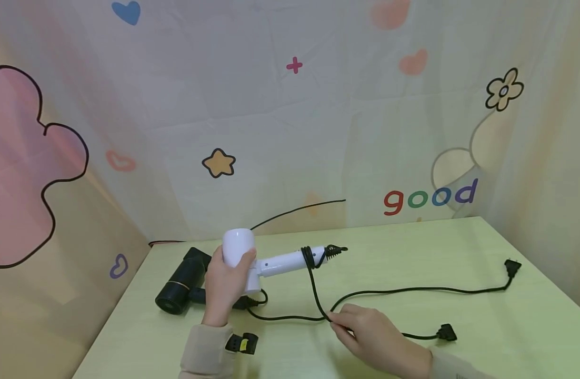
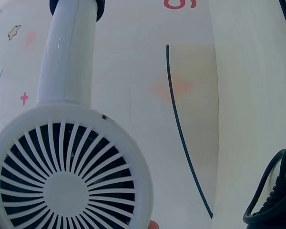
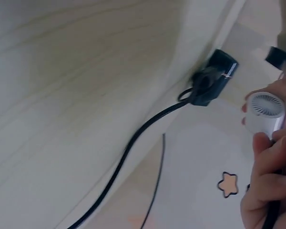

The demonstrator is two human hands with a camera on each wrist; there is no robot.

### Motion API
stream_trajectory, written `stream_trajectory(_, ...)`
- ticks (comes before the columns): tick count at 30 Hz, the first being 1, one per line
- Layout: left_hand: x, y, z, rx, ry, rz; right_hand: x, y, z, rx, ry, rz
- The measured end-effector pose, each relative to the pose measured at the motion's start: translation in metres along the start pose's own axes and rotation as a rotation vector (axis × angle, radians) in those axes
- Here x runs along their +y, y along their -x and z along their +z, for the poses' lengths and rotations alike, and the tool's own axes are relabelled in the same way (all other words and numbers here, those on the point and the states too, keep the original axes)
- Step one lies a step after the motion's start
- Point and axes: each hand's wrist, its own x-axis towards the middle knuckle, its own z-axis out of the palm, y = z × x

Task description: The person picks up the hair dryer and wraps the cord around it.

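My left hand [image 1: 228,284] grips the head of a white hair dryer [image 1: 280,263], held above the table with its handle pointing right. A slatted round grille [image 2: 66,191] on the dryer faces the left wrist camera. Several turns of black cord [image 1: 308,257] wrap the handle near its end. From there the cord hangs down to my right hand [image 1: 370,337], which pinches it between thumb and fingers. In the right wrist view, the curled fingers of my right hand [image 3: 269,191] close round the cord, with the white dryer beyond them.
A black hair dryer [image 1: 178,284] lies on the table at the left, behind my left hand. Its cord runs rightward across the pale green table [image 1: 389,252]. One black plug [image 1: 512,267] lies far right, another plug [image 1: 446,332] nearer. A patterned curtain [image 1: 271,131] hangs behind.
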Motion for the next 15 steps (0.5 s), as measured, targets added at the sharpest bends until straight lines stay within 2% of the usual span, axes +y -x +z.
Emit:
stream_trajectory(2, 0.000, 0.000, -0.001, -0.008, 0.012, -0.008, 0.007, 0.000, 0.002, -0.027, -0.039, 0.031)
stream_trajectory(8, -0.001, 0.001, -0.002, -0.029, 0.053, -0.035, 0.028, -0.005, 0.004, -0.229, -0.232, 0.229)
stream_trajectory(12, 0.000, 0.001, -0.003, -0.034, 0.063, -0.058, 0.040, -0.008, 0.006, -0.292, -0.306, 0.243)
stream_trajectory(15, 0.000, 0.002, -0.003, -0.031, 0.063, -0.064, 0.047, -0.010, 0.006, -0.338, -0.319, 0.239)
